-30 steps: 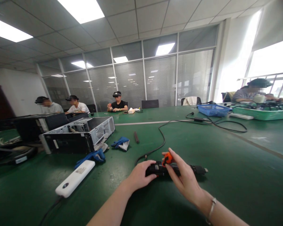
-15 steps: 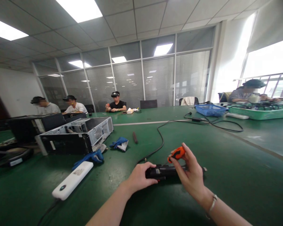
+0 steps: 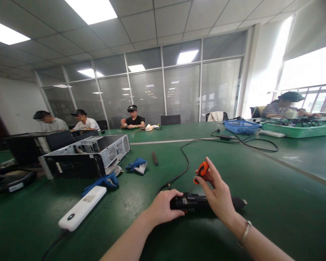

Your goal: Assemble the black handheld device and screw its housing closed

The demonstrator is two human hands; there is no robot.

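Green table (image 3: 260,203), head view: left hand (image 3: 163,208) clamped on black device (image 3: 195,202) lying flat at near edge; right hand (image 3: 217,194) pinching orange-handled screwdriver (image 3: 201,169), tip angled down onto it. Likely risk: tip slipping off, gouging casing or jabbing left fingers, given steep tilt. Open computer case (image 3: 87,156) well apart.

Office turned workshop: tiled ceiling with panel lights (image 3: 91,11), glass partitions with blinds (image 3: 182,92), long green worktables (image 3: 274,188) carrying an opened computer case (image 3: 87,156), cables (image 3: 233,141), plastic baskets (image 3: 241,127).
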